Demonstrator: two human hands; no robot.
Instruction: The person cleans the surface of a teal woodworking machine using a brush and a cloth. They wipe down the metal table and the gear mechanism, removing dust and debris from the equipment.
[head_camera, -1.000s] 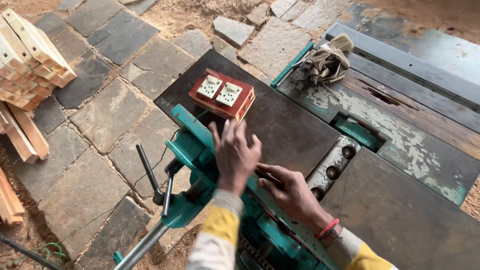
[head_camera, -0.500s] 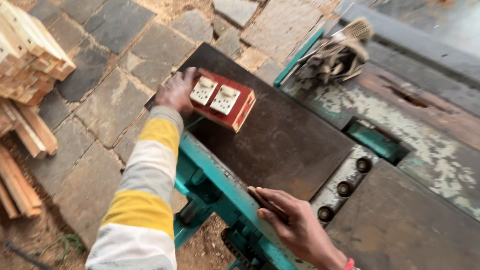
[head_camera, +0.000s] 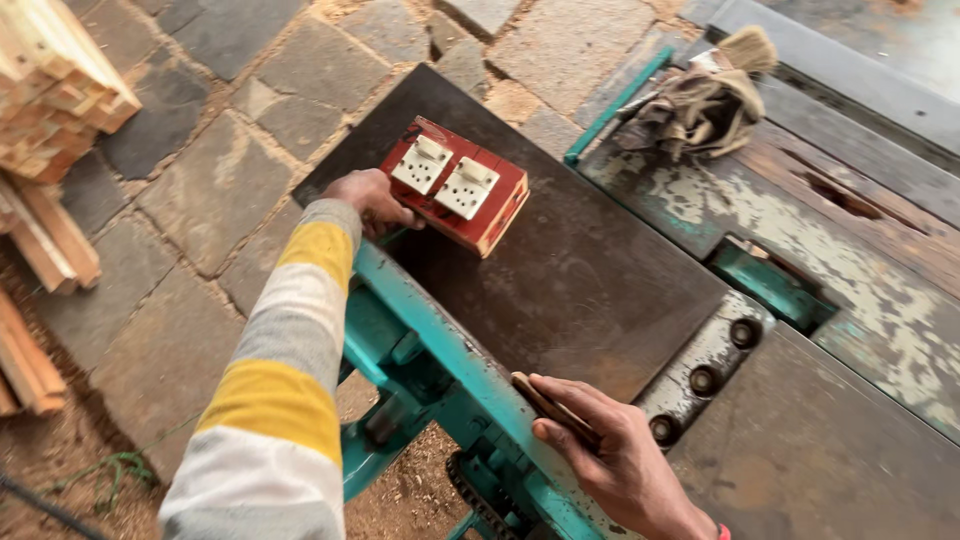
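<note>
Red switch box (head_camera: 455, 195) w/ two white sockets on top sits near the far-left corner of the dark metal worktop (head_camera: 580, 270), turned at an angle. Left hand (head_camera: 372, 200) is right against its near-left side, fingers curled round the lower edge of the box, so gripping it, tho the fingertips are hidden under it. Box looks like painted wood, boxy w/ a paler edge showing on the right end; sockets are smooth plastic.

Right hand (head_camera: 610, 455) is at the near edge of the worktop, well apart from the box, fingers closed on a thin flat brownish strip (head_camera: 550, 405), prob wood.

Worktop is flat dull steel on a teal frame (head_camera: 440, 350), paint chipped. Wadded rag (head_camera: 705, 105) lies at the far end. Floor is rough stone pavers (head_camera: 215, 190) w/ sawdust; stacked pale timber (head_camera: 55, 80) at left.
</note>
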